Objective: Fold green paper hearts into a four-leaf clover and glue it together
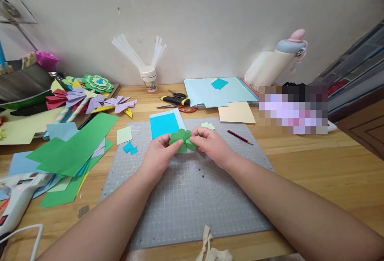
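A green paper flower (pixel 183 140) with rounded petals is held just above the grey cutting mat (pixel 186 209). My left hand (pixel 162 153) pinches its left side, thumb on top. The fingers of my right hand (pixel 213 146) are closed on its right edge. Behind my right hand lies a small pale green paper flower (pixel 208 126). Bright blue paper (pixel 164 124) rests on a light blue sheet beyond my left hand. Small blue pieces (pixel 130 148) and a pale green square (pixel 124 135) are on the mat's left side. A pencil (pixel 240 137) lies at the right.
A white glue gun (pixel 22 193) and green paper sheets (pixel 75 149) lie left. Finished paper flowers (pixel 97 83) stand behind them. At the back are a paper cup (pixel 149 79) with white sticks, scissors (pixel 177 94), stacked paper (pixel 220 93) and a bottle (pixel 277 61).
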`<control>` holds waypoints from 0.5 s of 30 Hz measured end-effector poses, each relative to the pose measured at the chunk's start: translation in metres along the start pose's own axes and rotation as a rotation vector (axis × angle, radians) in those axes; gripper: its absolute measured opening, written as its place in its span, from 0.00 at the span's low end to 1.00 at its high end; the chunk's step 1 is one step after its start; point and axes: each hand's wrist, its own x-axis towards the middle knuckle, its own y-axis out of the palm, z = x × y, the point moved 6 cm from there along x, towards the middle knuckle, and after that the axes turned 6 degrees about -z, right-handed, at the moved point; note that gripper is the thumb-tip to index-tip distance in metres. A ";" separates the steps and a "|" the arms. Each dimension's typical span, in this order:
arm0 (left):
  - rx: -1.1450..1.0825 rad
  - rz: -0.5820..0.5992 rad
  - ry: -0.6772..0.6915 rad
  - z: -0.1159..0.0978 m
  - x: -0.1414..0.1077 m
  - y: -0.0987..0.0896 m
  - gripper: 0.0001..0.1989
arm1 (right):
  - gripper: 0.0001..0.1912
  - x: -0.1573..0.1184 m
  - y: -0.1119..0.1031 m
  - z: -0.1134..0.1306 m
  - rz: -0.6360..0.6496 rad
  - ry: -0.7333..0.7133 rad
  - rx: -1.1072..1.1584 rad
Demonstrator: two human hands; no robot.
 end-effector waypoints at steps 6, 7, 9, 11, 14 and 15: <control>-0.054 -0.039 -0.010 0.003 0.003 -0.003 0.14 | 0.11 0.001 -0.003 0.004 -0.040 -0.110 -0.026; -0.074 -0.046 -0.007 0.003 0.004 -0.004 0.13 | 0.11 0.001 -0.003 0.003 -0.035 -0.104 -0.027; -0.113 -0.046 0.003 0.004 0.006 -0.006 0.12 | 0.12 0.000 -0.002 0.003 -0.019 -0.089 -0.043; -0.149 -0.036 0.007 0.004 0.006 -0.006 0.11 | 0.13 0.000 -0.001 0.003 -0.004 -0.084 -0.064; -0.194 -0.035 -0.009 0.004 0.006 -0.007 0.10 | 0.13 0.000 0.000 0.005 -0.013 -0.097 -0.080; -0.204 -0.035 -0.013 0.003 0.006 -0.007 0.10 | 0.13 0.000 -0.001 0.006 -0.022 -0.105 -0.081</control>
